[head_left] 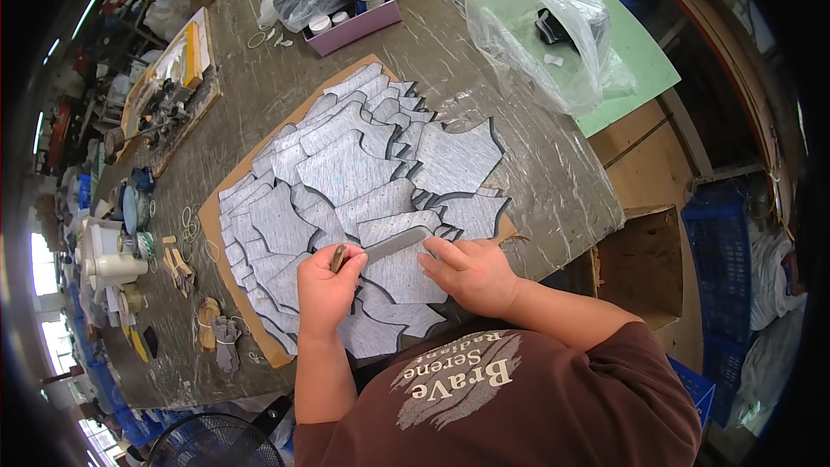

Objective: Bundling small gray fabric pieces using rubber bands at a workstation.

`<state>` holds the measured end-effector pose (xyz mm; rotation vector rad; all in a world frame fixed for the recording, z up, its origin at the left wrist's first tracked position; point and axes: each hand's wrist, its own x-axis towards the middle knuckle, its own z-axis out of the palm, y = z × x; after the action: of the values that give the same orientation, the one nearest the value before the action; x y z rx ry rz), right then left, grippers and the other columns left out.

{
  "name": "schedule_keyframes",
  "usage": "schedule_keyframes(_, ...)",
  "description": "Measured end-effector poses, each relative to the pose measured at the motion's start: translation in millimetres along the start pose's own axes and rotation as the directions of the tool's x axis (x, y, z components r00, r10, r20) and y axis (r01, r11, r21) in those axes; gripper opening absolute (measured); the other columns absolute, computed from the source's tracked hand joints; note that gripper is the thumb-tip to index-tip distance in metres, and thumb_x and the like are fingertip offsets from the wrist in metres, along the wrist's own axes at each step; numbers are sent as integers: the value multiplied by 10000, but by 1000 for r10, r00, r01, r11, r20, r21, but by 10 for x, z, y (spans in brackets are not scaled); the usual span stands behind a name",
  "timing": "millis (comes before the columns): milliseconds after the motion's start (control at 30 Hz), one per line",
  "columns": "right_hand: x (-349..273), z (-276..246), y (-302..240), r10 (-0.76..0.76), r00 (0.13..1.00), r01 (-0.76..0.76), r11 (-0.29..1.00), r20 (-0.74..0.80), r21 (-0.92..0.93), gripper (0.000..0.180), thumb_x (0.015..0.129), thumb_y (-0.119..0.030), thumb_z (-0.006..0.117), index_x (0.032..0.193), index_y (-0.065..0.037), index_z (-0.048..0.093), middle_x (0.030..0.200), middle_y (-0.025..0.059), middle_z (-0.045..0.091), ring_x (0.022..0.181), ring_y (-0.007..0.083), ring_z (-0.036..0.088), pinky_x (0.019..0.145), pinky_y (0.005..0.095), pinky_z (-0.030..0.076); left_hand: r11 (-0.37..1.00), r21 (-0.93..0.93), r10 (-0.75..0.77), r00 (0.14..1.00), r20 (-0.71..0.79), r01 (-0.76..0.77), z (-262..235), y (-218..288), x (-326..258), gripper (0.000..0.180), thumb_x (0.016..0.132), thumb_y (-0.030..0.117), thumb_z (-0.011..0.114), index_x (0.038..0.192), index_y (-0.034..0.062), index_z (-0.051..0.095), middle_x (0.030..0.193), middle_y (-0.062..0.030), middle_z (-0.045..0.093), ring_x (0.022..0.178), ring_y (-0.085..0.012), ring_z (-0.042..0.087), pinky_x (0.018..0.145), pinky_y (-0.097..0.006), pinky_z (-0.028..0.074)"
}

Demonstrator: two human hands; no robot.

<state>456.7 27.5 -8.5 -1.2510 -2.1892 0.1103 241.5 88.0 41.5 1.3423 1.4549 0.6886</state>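
Observation:
Overlapping grey cut pieces point(350, 164), streaked on top with dark edges, lie fanned out on a brown cardboard sheet point(226, 255). Closed near the front of the pile, my left hand point(327, 292) grips a short brown tool handle point(340, 258); its working end is hidden. A narrow, darker grey strip point(396, 245) spans the space between my hands, over a piece in front of me. My right hand point(475, 275) has its bent fingers at the strip's right end. Its thumb is hardly visible, so I cannot tell how firmly it holds.
A purple box point(354, 28) with jars stands at the far edge. Far right, a clear plastic bag point(549, 43) rests on a green board point(640, 60). Tied bundles point(177, 268) lie on the left. A cardboard box point(640, 264) and blue crates point(718, 268) stand right; a fan point(216, 441) lower left.

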Motion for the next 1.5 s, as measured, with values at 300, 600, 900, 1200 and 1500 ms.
schedule_keyframes(300, 24, -11, -18, 1, 1000, 0, 999, 13, -40, 230, 708, -144, 599, 928, -89, 639, 1196, 25, 556, 565, 109, 509, 491, 271, 436, 1000, 8, -1, 1000, -29, 1, 29, 35, 7, 37, 790, 33, 643, 777, -2, 638, 584, 41, 535, 508, -23, 451, 464, -196, 355)
schedule_keyframes(600, 35, -19, -27, -3, 999, 6, 996, 35, -92, 192, 715, -148, 601, 895, -97, 642, 1167, -2, 588, 518, 90, 496, 465, 251, 418, 858, 412, 351, 936, -32, -307, 64, 48, 14, 50, 734, 11, 656, 765, -21, 635, 610, -35, 538, 540, -156, 495, 509, -284, 391)
schedule_keyframes(900, 140, -84, -38, 321, 937, -237, 873, -137, 427, 327, 708, -107, 732, 978, -43, 559, 1010, 100, 582, 712, 248, 593, 556, 296, 475, 846, 102, 529, 847, -44, -523, 35, -10, -188, 70, 742, -38, 650, 749, 2, 592, 796, -95, 617, 611, -158, 526, 566, -269, 425)
schedule_keyframes(1200, 148, -728, 421, 681, 693, -550, 286, 237, 785, 109, 815, -38, 612, 920, -8, 608, 725, -33, 574, 680, 43, 516, 608, 208, 433, 670, 363, 597, 760, 257, -648, 151, 169, -118, 443, 718, 107, 706, 1134, 55, 563, 1240, -150, 523, 713, -219, 613, 618, -302, 494)
schedule_keyframes(1500, -254, -981, 1205, 704, 695, -709, 705, -146, 28, 286, 755, -87, 658, 1037, -64, 609, 860, 100, 615, 740, 250, 610, 650, 343, 473, 483, 622, 492, 779, 390, -616, 319, 170, -75, 532, 596, 286, 770, 1086, 128, 637, 1335, -134, 459, 758, -245, 616, 657, -316, 504)
